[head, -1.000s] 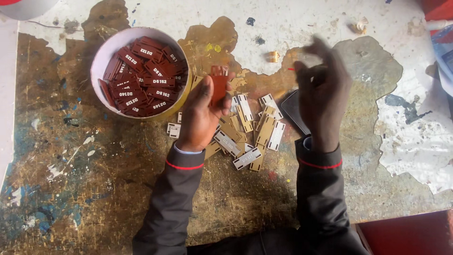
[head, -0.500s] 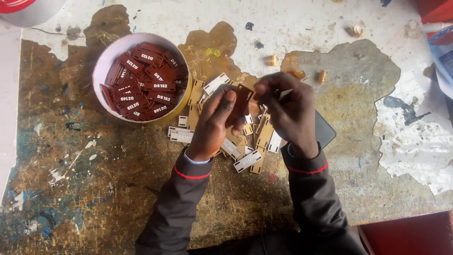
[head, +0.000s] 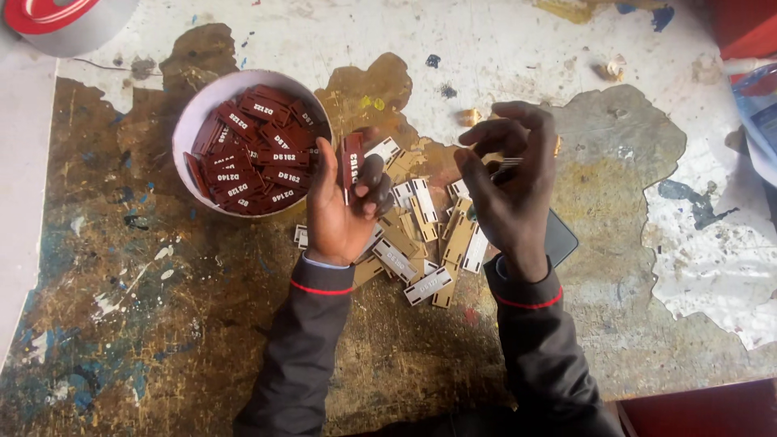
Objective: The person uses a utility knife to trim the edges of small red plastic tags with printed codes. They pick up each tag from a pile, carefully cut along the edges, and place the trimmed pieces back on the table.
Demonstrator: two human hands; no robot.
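- The desk (head: 162,340) is a worn slab: brown bare patches with scratched, flaked paint, white coating peeling off in ragged islands at the far side and at the right, and blue and yellow specks scattered over it.
- A round white bowl (head: 194,121) with a thin smooth rim stands on the desk left of the hands. It is heaped with flat, dark red rectangular tags (head: 259,158), each stamped with pale characters, lying at all angles.
- The left hand (head: 340,202) is closed around one red tag (head: 351,159), pinched upright between thumb and fingers just beside the bowl's right rim.
- The right hand (head: 510,186) is raised, palm turned inward, fingers curled. A small thin pale piece (head: 506,164) sits pinched at its fingertips; what it is made of I cannot tell.
- Under and between the hands lies a loose pile of tan and white strips (head: 429,235), flat, narrow and rectangular, some with a white face, some plain cardboard-brown, overlapping one another on the desk.
- A dark flat object (head: 560,239) with a smooth surface pokes out from behind the right wrist.
- Both sleeves (head: 307,340) are dark grey cloth with a red band at the cuff.
- A few small crumpled golden bits (head: 469,117) lie on the white paint beyond the hands.
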